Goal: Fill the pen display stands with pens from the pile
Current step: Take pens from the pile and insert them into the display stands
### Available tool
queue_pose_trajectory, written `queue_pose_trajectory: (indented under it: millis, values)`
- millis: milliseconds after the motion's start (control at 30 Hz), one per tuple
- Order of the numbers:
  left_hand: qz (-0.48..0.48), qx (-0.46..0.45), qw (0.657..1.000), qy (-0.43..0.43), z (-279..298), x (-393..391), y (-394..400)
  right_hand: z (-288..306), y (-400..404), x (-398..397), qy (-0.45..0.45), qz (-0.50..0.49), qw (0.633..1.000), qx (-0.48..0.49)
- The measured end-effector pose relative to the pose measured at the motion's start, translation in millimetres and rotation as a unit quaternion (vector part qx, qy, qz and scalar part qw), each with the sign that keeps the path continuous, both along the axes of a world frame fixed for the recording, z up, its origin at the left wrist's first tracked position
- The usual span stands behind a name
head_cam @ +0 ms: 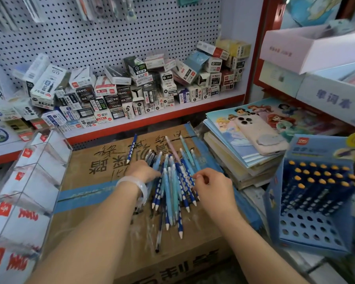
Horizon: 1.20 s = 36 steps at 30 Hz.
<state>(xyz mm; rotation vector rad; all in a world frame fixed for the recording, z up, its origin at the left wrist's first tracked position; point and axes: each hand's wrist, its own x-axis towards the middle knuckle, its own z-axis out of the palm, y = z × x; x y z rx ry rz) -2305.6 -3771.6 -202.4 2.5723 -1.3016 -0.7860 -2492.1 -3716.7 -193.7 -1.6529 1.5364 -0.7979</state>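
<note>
A pile of pens (171, 187), dark blue with white dots, light blue and a few pink or teal, lies on a brown cardboard box (103, 232). My left hand (140, 171) rests on the pile's left edge with its fingers reaching in among the pens. At the pile's right side, my right hand (210, 186) pinches a dark blue dotted pen with curled fingers. A blue display stand (314, 201) at the right holds dark blue pens with yellow tops in its upper rows; its lower holes are open. A clear tiered acrylic stand (29, 185) sits at the left.
One dotted pen (132, 148) lies apart at the back of the box. A stack of notebooks (248, 148) with a phone (258, 134) on top stands behind the blue stand. Small pen boxes (131, 89) crowd the pegboard shelf beyond.
</note>
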Motion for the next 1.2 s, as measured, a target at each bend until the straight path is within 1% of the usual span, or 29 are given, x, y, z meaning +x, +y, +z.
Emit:
queue_pose_trajectory:
  millis: [100, 200, 333, 433, 533, 667, 733, 800, 867, 900, 967, 1033, 1133, 1200]
  values:
    - [0.004, 0.008, 1.000, 0.015, 2, 5, 5, 1, 1, -1, 0.000, 0.000, 1.000, 0.003]
    - [0.027, -0.002, 0.999, 0.042, 1, 12, 13, 2, 3, -2, -0.007, -0.001, 1.000, 0.002]
    - [0.083, -0.048, 0.985, 0.146, -6, 19, 23, 5, 4, -1, -0.010, -0.003, 1.000, 0.003]
    - [0.111, -0.076, 0.975, 0.175, -12, 28, 30, 6, 6, -2, -0.011, -0.002, 1.000, 0.003]
    - [0.140, -0.137, 0.944, 0.265, -6, 32, 38, 7, 9, -2, -0.021, -0.005, 1.000, 0.001]
    - [0.128, -0.183, 0.905, 0.362, 19, 28, 51, 11, 14, -3, -0.029, -0.004, 1.000, 0.000]
    - [0.147, -0.206, 0.869, 0.424, 32, 19, 61, 13, 18, -2, -0.033, 0.003, 0.999, 0.000]
    - [0.158, -0.226, 0.825, 0.493, 39, 4, 73, 16, 23, 1, -0.044, 0.018, 0.999, 0.005]
    - [0.144, -0.207, 0.795, 0.552, 43, -16, 88, 23, 29, 3, -0.070, 0.036, 0.997, 0.022]
    - [0.125, -0.186, 0.793, 0.566, 45, -28, 95, 28, 31, 3, -0.087, 0.044, 0.995, 0.032]
    - [0.074, -0.150, 0.813, 0.557, 45, -51, 107, 40, 35, -1, -0.118, 0.042, 0.991, 0.041]
    - [0.038, -0.143, 0.826, 0.544, 46, -72, 118, 51, 38, -10, -0.126, 0.029, 0.991, 0.040]
    - [0.000, -0.150, 0.821, 0.551, 51, -93, 128, 61, 47, -31, -0.105, 0.013, 0.993, 0.054]
    - [-0.016, -0.146, 0.821, 0.551, 58, -107, 134, 67, 54, -47, -0.119, 0.013, 0.990, 0.080]
